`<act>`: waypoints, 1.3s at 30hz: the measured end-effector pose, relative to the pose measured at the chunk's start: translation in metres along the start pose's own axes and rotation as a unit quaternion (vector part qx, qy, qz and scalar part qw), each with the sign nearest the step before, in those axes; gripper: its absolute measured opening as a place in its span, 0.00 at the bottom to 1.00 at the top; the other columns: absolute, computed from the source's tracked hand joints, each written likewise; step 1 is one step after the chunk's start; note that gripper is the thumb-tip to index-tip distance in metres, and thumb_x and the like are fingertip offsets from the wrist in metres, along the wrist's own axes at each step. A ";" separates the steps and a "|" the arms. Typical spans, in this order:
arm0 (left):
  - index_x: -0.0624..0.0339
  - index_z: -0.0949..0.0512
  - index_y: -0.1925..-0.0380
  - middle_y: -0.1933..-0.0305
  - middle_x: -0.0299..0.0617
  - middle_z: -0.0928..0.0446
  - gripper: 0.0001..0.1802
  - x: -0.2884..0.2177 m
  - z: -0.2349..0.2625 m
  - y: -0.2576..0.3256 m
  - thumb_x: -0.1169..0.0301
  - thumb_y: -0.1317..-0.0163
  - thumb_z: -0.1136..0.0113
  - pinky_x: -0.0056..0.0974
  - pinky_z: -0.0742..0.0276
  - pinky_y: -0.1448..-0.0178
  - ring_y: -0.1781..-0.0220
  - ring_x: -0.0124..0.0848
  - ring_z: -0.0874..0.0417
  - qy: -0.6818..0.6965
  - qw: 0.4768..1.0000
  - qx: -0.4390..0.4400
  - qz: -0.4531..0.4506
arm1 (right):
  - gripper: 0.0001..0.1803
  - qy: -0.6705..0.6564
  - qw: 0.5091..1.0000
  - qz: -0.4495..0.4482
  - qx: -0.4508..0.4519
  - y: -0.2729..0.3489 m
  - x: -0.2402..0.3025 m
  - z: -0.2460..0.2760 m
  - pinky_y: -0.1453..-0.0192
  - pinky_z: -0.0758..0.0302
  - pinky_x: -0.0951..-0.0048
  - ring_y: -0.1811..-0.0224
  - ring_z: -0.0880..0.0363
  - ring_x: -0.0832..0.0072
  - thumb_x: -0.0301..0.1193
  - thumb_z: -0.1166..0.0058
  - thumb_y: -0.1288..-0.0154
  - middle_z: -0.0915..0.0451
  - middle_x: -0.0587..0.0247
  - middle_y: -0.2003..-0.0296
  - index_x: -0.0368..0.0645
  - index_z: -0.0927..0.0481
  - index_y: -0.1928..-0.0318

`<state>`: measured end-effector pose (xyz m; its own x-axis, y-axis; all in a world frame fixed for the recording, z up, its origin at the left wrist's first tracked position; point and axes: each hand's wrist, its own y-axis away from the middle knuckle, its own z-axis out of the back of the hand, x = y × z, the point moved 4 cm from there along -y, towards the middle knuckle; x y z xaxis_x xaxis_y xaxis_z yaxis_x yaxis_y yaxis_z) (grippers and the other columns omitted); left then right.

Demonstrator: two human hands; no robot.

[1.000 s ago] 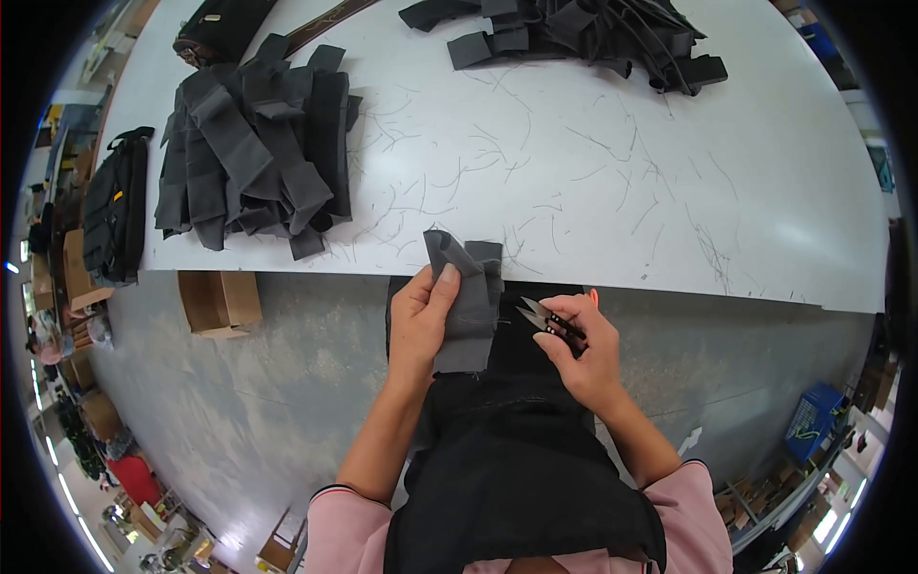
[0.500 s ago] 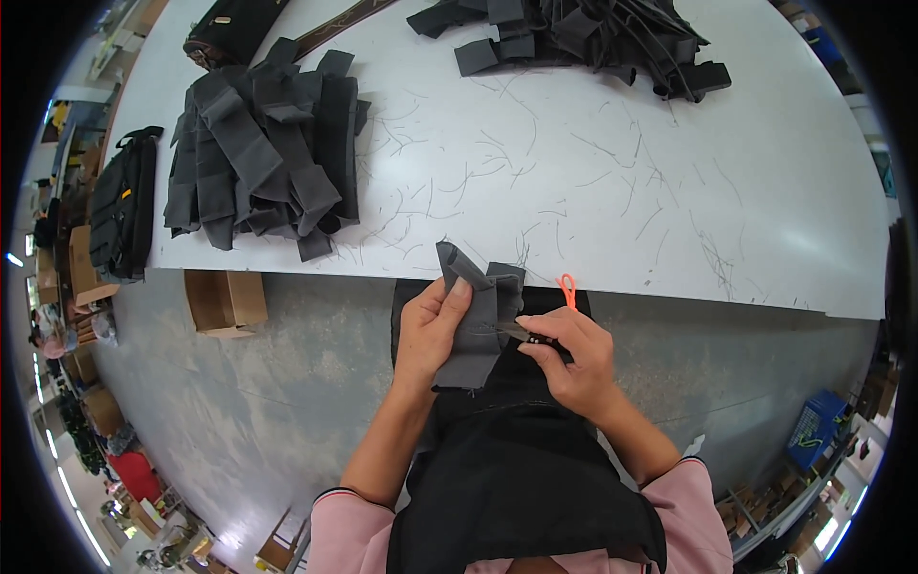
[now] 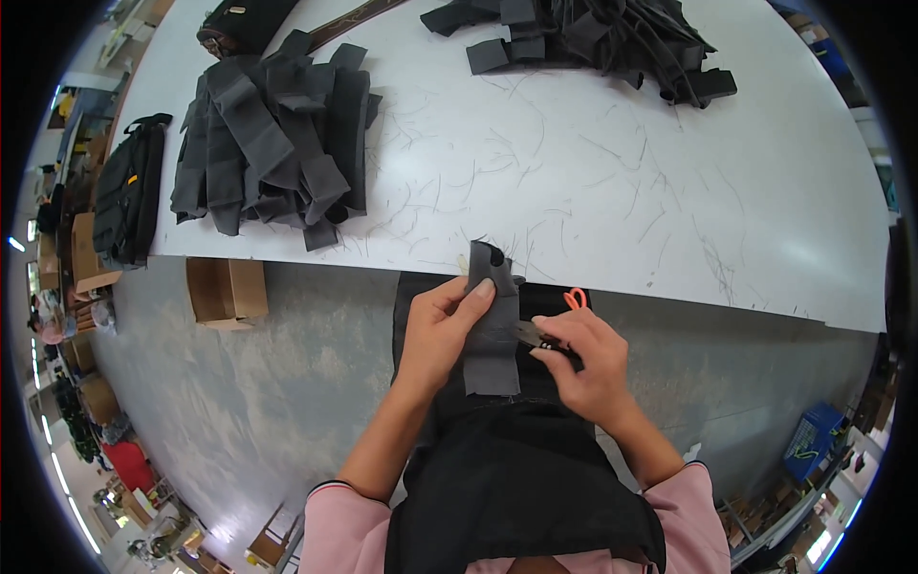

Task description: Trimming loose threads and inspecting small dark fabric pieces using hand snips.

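My left hand (image 3: 442, 325) pinches a grey fabric strip (image 3: 492, 335) that hangs upright just below the near edge of the white table (image 3: 612, 182). My right hand (image 3: 583, 359) grips small thread snips (image 3: 537, 337) with an orange loop (image 3: 575, 298) at the handle end. The blades touch the right edge of the strip. Both hands sit over my dark apron, close to my body.
A stack of grey fabric strips (image 3: 273, 129) lies at the table's left. A darker heap of strips (image 3: 602, 33) lies at the far edge. Thread scraps litter the tabletop. Cardboard boxes (image 3: 225, 292) and a black bag (image 3: 129, 196) stand on the floor to the left.
The strip has been turned and now hangs straighter. My right hand has brought the snips' blades against its right edge. Both hands shifted slightly lower.
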<state>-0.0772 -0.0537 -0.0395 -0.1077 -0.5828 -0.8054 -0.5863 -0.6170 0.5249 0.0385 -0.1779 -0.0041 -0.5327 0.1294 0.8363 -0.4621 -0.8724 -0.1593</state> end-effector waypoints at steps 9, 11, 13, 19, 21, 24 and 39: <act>0.67 0.21 0.74 0.77 0.27 0.27 0.14 0.005 0.004 -0.002 0.65 0.37 0.44 0.24 0.38 0.69 0.72 0.14 0.34 -0.035 0.998 0.030 0.040 | 0.18 0.129 0.978 0.161 0.038 -0.011 0.017 0.006 0.77 0.39 0.76 0.80 0.33 0.75 0.24 0.36 0.60 0.30 0.69 0.76 0.42 0.20 0.62; 0.66 0.21 0.74 0.77 0.26 0.28 0.14 0.007 0.005 -0.003 0.65 0.37 0.44 0.23 0.38 0.70 0.73 0.14 0.34 -0.061 0.997 0.037 0.027 | 0.19 0.124 0.976 0.176 0.040 -0.010 0.017 0.004 0.78 0.40 0.76 0.81 0.34 0.75 0.25 0.36 0.61 0.30 0.69 0.76 0.42 0.20 0.62; 0.66 0.20 0.70 0.74 0.29 0.25 0.12 0.009 0.007 -0.003 0.67 0.37 0.44 0.24 0.34 0.69 0.72 0.15 0.30 -0.056 0.997 0.044 0.027 | 0.19 0.118 0.976 0.177 0.041 -0.010 0.017 0.002 0.78 0.39 0.76 0.80 0.33 0.75 0.25 0.36 0.61 0.30 0.69 0.77 0.42 0.20 0.62; 0.66 0.20 0.68 0.73 0.30 0.23 0.11 0.007 0.006 -0.001 0.67 0.37 0.44 0.24 0.33 0.68 0.71 0.15 0.29 -0.042 0.997 0.054 0.040 | 0.19 0.073 0.981 0.166 0.063 -0.014 0.015 -0.001 0.77 0.36 0.75 0.80 0.33 0.74 0.24 0.35 0.62 0.30 0.68 0.77 0.42 0.21 0.63; 0.66 0.20 0.70 0.75 0.28 0.25 0.13 0.006 0.004 0.001 0.66 0.37 0.44 0.24 0.36 0.69 0.72 0.14 0.32 -0.030 0.997 0.048 0.045 | 0.19 0.063 0.983 0.160 0.066 -0.015 0.015 -0.002 0.77 0.36 0.75 0.80 0.33 0.73 0.23 0.36 0.62 0.31 0.68 0.77 0.42 0.21 0.63; 0.66 0.20 0.69 0.73 0.29 0.24 0.12 0.004 0.002 0.001 0.67 0.37 0.44 0.24 0.34 0.67 0.71 0.15 0.31 -0.021 0.998 0.048 0.042 | 0.19 0.060 0.983 0.160 0.065 -0.013 0.016 -0.004 0.77 0.36 0.75 0.80 0.32 0.73 0.23 0.36 0.62 0.31 0.68 0.77 0.43 0.21 0.63; 0.66 0.20 0.71 0.76 0.28 0.26 0.13 0.009 0.003 0.001 0.66 0.37 0.44 0.24 0.37 0.72 0.73 0.14 0.33 -0.034 0.997 0.056 0.043 | 0.16 0.091 0.985 0.139 0.043 0.000 0.020 -0.006 0.77 0.33 0.74 0.79 0.29 0.72 0.22 0.36 0.59 0.27 0.66 0.76 0.41 0.21 0.65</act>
<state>-0.0815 -0.0577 -0.0472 -0.2146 -0.5913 -0.7774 -0.6585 -0.5002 0.5623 0.0235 -0.1729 0.0094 -0.7517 -0.0441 0.6581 -0.2239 -0.9215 -0.3175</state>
